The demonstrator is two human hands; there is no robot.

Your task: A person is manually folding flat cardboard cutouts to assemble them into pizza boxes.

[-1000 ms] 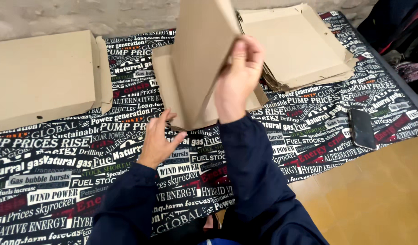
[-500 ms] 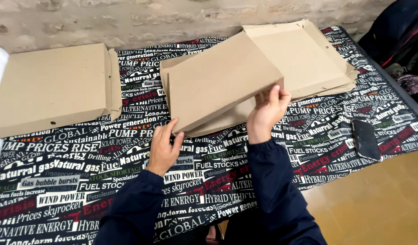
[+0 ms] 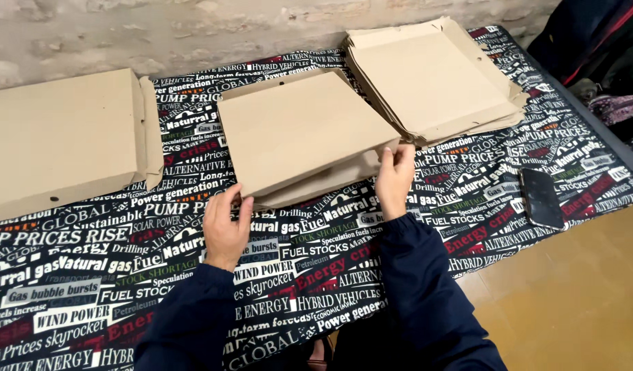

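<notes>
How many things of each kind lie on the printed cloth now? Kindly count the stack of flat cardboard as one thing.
Folded cardboard boxes: 2, one on the left and one in the middle, which the left hand and the right hand hold at its near edge
Stack of flat cardboard blanks: 1
Dark phone: 1
Total: 4

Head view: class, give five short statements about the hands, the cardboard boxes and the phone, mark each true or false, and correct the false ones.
1. The right hand grips the near right edge of the middle box. True.
2. The left hand lies on the left box. False: it is at the near left corner of the middle box.
3. A stack of flat cardboard lies right of the middle box. True.
4. The phone rests on the stack. False: it lies on the printed cloth, near its right edge.
5. The middle box stands upright. False: its lid is nearly flat.
</notes>
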